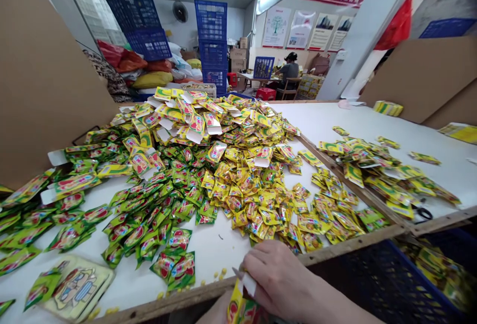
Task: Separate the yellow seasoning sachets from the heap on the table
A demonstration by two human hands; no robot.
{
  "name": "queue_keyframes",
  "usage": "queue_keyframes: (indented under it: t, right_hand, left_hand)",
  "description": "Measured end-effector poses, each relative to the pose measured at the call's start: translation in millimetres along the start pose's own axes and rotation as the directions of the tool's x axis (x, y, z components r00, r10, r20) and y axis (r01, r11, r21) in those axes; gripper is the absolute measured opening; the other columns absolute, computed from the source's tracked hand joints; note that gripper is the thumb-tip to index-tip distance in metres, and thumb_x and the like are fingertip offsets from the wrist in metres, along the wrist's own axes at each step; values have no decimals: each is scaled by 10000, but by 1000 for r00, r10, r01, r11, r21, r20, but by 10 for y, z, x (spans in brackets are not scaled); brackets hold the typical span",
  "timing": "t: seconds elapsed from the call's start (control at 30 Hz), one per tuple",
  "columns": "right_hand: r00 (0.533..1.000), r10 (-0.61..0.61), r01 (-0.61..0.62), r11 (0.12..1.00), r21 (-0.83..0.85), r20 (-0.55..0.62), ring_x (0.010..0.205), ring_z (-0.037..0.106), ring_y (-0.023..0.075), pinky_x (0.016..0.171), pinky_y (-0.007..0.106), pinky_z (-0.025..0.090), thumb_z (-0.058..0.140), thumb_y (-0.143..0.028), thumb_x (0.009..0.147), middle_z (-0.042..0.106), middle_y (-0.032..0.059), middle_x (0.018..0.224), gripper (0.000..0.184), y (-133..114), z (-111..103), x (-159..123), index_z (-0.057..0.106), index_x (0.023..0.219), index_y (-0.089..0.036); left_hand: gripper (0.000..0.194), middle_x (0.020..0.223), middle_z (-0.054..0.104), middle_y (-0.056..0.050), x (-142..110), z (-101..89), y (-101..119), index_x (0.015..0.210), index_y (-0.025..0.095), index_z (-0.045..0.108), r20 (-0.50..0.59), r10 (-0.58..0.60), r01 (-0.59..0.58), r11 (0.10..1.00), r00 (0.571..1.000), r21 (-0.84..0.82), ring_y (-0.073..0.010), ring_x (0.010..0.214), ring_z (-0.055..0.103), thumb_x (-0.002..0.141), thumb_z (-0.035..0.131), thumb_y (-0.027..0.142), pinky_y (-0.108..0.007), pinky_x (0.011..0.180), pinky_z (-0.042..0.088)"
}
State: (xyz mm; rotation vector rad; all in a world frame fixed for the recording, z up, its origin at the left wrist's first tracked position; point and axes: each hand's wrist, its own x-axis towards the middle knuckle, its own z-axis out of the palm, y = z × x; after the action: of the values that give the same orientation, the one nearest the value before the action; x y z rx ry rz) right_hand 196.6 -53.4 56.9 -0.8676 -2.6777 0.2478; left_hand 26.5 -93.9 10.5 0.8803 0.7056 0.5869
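Note:
At the table's front edge, my right hand (270, 274) is closed with curled fingers at the open top of a small yellow and green carton (238, 301). A white flap and a pale pointed tip show beside those fingers; I cannot tell what the tip is. My left hand (216, 312) is at the bottom of the view against the carton's left side, its fingers mostly hidden. Just ahead lie yellow sachets (257, 204) and green sachets with red fruit pictures (160, 214). Flat yellow cartons (194, 120), several with open white flaps, are heaped behind them.
A cartoon-printed tin (80, 289) lies at front left, a green sachet on it. Small yellow pieces dot the wooden edge (164, 304). More cartons (387, 175) and a black ring (424, 213) are right of a wooden strip. Below right is a blue crate (395, 274). A seated person works behind.

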Motion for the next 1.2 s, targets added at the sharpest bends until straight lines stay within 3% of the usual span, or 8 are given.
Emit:
queue_keyframes:
  t: [0.17, 0.43, 0.63, 0.73, 0.83, 0.93, 1.07, 1.2]
  right_hand:
    - [976, 217, -201, 942, 269, -32, 837, 573, 200, 729, 308, 465, 453, -118, 760, 613, 94, 908, 259, -5, -36, -12, 507, 1009, -163]
    - [894, 444, -329, 560, 760, 60, 1282, 348, 249, 1013, 492, 293, 584, -298, 806, 409, 127, 1371, 133, 123, 77, -105, 665, 772, -198]
    - [921, 376, -313, 565, 763, 100, 1249, 401, 269, 983, 465, 358, 644, -303, 761, 487, 118, 1320, 105, 39, 172, -277, 684, 758, -206]
    - [880, 463, -278, 684, 675, -107, 1101, 550, 265, 860, 440, 472, 555, -331, 821, 631, 97, 1130, 157, 403, -47, -535, 677, 785, -240]
    - [652, 506, -423, 861, 283, -565, 1047, 564, 275, 887, 477, 427, 498, -354, 831, 645, 111, 1030, 190, 1044, -486, -839, 642, 892, -246]
    - [506, 345, -672, 733, -111, -791, 1155, 444, 323, 983, 509, 305, 531, -324, 791, 559, 188, 1125, 322, 1440, -760, -935, 583, 1062, -157]
    - [777, 301, -446, 883, -145, -553, 971, 529, 270, 863, 445, 422, 493, -220, 786, 615, 120, 983, 309, 1147, -371, -475, 541, 1086, -167]
    - [960, 262, -269, 961, -65, -96, 1103, 445, 304, 937, 478, 338, 588, -190, 707, 570, 116, 1143, 407, 697, 280, 162, 550, 1112, -182]
  left_hand:
    - [273, 753, 641, 10, 137, -45, -79, 836, 179, 656, 16, -21, 22, 998, 1000, -65, -162, 721, 566, 600, 736, 291, -267, 682, 425]
    - [272, 626, 548, 25, 162, -126, -101, 758, 163, 644, -56, -40, 36, 996, 998, -77, -109, 572, 457, 515, 715, 261, -229, 577, 352]
    - [464, 784, 592, 1, 281, -4, -202, 1018, 192, 578, 42, 22, -21, 999, 999, -29, -167, 708, 555, 568, 689, 200, -291, 699, 417]
    - [728, 1120, 572, -73, 209, -52, -93, 1287, 264, 353, 11, 159, -159, 978, 987, 138, -228, 968, 563, 647, 698, 302, -366, 882, 397]
    - [406, 1181, 556, -105, 47, -346, 92, 1121, 247, 532, -438, 403, 3, 733, 804, 680, -282, 1071, 508, 748, 593, 395, -405, 936, 363]
    - [443, 1153, 544, -192, -45, -705, 160, 1132, 125, 541, -509, 627, 477, 237, 590, 846, -375, 1068, 477, 794, 489, 406, -502, 892, 368]
    - [404, 1115, 587, -206, 8, -881, 74, 1173, 54, 525, -440, 642, 643, -110, 628, 758, -340, 997, 544, 832, 373, 208, -432, 796, 448]
    - [381, 1104, 646, -156, 35, -914, 79, 1145, 117, 563, -462, 596, 580, -9, 657, 814, -289, 965, 609, 844, 337, 176, -407, 829, 462]
